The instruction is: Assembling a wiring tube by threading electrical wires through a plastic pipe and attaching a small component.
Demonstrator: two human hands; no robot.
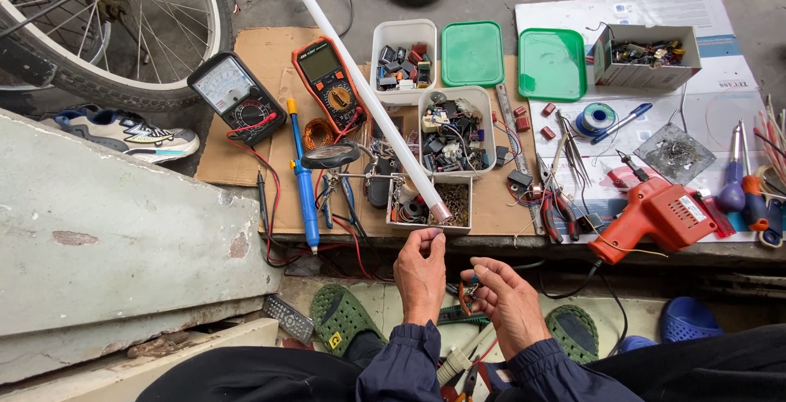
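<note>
One bicycle wheel (pixel 123 33) at upper left. One grey slab (pixel 115 230) along the left side. One cardboard sheet (pixel 262 99) as work surface, with one printed paper sheet (pixel 720 66) to its right. One long white tube lamp (pixel 360 91) runs diagonally from the top edge down to the front tray.

Meters: two, one black analogue (pixel 236 95), one orange digital (pixel 330 83). One orange soldering gun (pixel 655 215). One blue soldering iron (pixel 304 181). Open white trays of parts: three (pixel 403 58); green lids: two (pixel 472 53); one cardboard box of parts (pixel 647 54). One solder spool (pixel 598 117).

Left hand (pixel 420 275): grip loosely curled, fingertips pinched together just below the tube's end; whether anything sits between them, cannot tell.

Right hand (pixel 508 300): grip closed around a small component (pixel 468 289) with orange leads, held just beside the left hand, below the front edge of the cardboard.
</note>
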